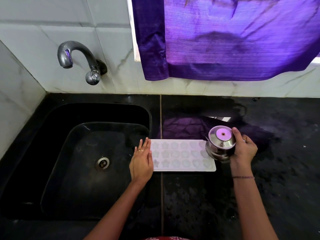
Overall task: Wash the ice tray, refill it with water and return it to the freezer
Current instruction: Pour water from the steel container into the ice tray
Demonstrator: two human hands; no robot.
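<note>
A white ice tray (181,155) with star and round moulds lies flat on the black counter, just right of the sink. My left hand (142,160) rests with straight fingers on the tray's left end. My right hand (243,149) grips a small glass jug with a shiny metal lid (220,144), held over the tray's right end and covering its corner. Whether water is in the moulds cannot be told.
The black sink (83,153) with its drain (102,163) lies to the left. A steel tap (78,58) juts from the tiled wall above it. A purple cloth (225,40) hangs over the window. The black counter (285,170) stretches to the right.
</note>
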